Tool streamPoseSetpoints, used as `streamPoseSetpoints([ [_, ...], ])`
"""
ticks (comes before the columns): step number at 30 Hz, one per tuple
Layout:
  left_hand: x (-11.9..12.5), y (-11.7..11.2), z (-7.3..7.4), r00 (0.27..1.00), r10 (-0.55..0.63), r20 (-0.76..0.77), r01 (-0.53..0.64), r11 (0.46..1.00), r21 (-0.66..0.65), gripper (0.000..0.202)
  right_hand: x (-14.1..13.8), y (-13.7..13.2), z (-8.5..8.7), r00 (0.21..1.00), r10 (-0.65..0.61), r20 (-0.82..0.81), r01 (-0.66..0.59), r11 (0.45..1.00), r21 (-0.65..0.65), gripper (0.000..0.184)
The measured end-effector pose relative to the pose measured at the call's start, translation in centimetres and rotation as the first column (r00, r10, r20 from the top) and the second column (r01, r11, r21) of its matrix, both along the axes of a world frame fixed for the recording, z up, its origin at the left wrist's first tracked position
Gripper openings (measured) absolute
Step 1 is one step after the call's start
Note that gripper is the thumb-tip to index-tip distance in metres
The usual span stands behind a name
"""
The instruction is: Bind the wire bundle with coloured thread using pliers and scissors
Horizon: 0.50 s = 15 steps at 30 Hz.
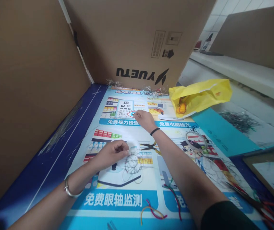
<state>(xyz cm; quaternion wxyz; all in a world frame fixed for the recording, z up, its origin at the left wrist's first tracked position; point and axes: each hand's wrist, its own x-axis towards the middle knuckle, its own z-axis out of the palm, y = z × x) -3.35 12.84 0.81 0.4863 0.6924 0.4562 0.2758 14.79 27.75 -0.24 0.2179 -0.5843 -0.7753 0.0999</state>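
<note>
The left hand (114, 154) has its fingers pinched shut on a tangle of thin wire (132, 165), which lies on the surface just right of that hand, near the middle of the view. A silver bangle (69, 190) sits on its wrist. The right hand (144, 118) reaches farther out, well apart from the left. Its fingertips are pressed together, perhaps on a single strand, though it is too fine to make out. A black band (154, 131) circles that wrist. Between the two arms lies a pair of pliers (151, 147). All this rests on a printed poster (117, 199) covering the blue surface (55, 166). Nearer lie some coloured wires (151, 212). Far right is a yellow bag (200, 95), and a cardboard box (137, 41) stands at the far edge.
</note>
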Motion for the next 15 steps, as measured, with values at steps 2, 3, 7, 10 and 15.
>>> streamPoseSetpoints([
  [2, 0.2, -0.3, 0.4, 0.999, 0.037, -0.015, -0.035, 0.992, 0.119, 0.005, 0.0, 0.0, 0.0, 1.0, -0.001, 0.004, 0.001, 1.0, 0.006, 0.024],
  [3, 0.4, -0.5, 0.7, 0.998, 0.052, -0.034, -0.045, 0.982, 0.181, 0.006, 0.1, 0.0, 0.0, 1.0, -0.001, 0.004, 0.001, 1.0, 0.009, 0.024],
  [7, 1.5, -1.6, 1.7, 0.989, 0.029, -0.144, 0.02, 0.943, 0.332, 0.011, 0.1, 0.0, 0.0, 1.0, 0.005, 0.003, -0.005, 1.0, 0.018, 0.023],
  [10, 2.5, -2.0, 2.5, 0.951, -0.063, -0.301, 0.19, 0.891, 0.412, 0.023, 0.0, -0.2, 0.0, 1.0, 0.015, 0.003, -0.015, 1.0, 0.02, 0.024],
  [15, 4.0, -1.5, 3.4, 0.795, -0.131, -0.592, 0.454, 0.775, 0.439, 0.044, -0.2, -0.4, 0.0, 0.999, 0.043, 0.003, -0.043, 0.999, 0.014, 0.022],
])
